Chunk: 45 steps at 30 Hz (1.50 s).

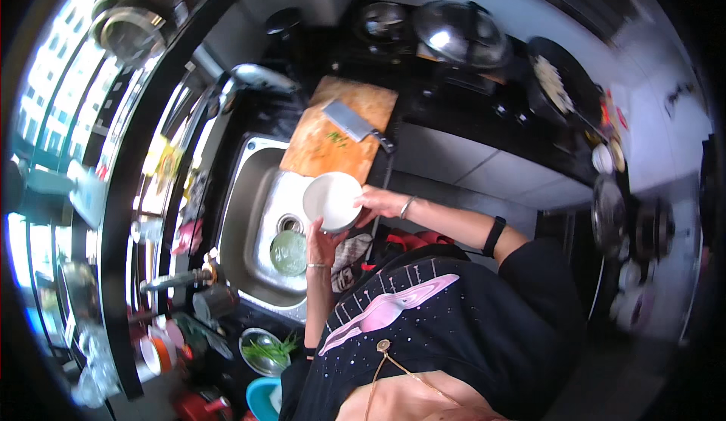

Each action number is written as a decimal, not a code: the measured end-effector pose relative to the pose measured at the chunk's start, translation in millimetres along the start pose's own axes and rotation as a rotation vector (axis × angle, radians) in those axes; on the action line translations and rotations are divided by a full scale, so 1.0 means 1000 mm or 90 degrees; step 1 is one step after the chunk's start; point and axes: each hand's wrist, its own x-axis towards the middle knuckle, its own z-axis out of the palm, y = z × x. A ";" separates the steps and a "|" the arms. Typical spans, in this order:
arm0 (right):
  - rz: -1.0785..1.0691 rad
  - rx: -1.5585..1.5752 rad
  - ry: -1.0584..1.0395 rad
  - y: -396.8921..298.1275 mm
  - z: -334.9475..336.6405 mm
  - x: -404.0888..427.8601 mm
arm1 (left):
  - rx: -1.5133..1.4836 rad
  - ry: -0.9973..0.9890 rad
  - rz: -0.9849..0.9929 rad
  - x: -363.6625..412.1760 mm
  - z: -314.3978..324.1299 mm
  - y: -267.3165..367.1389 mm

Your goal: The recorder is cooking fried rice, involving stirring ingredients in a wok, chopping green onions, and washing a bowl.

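Note:
A white bowl (332, 197) is held between both hands, over the near right side of the stainless steel sink (266, 194). It looks empty inside. My left hand (322, 245) grips its near left side, fingers at the rim. On the right side, my right hand (380, 202) has its thumb over the rim; its other fingers are partly hidden. A pale green round dish (289, 253) lies in the sink beside the drain (289, 224). Just beyond the bowl, a wooden cutting board (306, 148) overlaps the sink's edge. A cleaver (349, 120) and chopped green bits (337, 138) rest on it.
A lidded wok (459, 32) and a dark pan (558, 80) with pale food stand on the far counter. At lower left are a metal bowl of green stalks (266, 353) and a turquoise basin (262, 398). The faucet (176, 280) and a crowded window shelf line the left.

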 end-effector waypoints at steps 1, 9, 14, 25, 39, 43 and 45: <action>-0.031 -0.017 -0.011 0.003 0.001 -0.010 | 0.042 -0.009 -0.010 -0.001 0.005 -0.004; -0.084 -0.489 -0.060 -0.043 -0.021 -0.105 | -0.608 -0.039 -0.126 0.041 -0.048 -0.004; -0.102 -0.752 0.033 -0.068 -0.116 -0.215 | -0.917 -0.099 0.024 0.020 -0.067 0.038; 0.221 -1.078 0.775 -0.109 -0.455 -0.516 | -0.087 0.357 0.341 0.017 0.092 -0.057; 0.306 -1.078 0.636 -0.138 -0.591 -0.571 | -0.069 0.072 -0.053 0.092 0.337 -0.280; 0.313 -1.196 0.596 -0.183 -0.583 -0.616 | 0.013 0.064 -0.086 0.119 0.375 -0.285; 0.402 -1.204 0.526 -0.207 -0.558 -0.618 | 0.014 0.038 -0.079 0.131 0.383 -0.285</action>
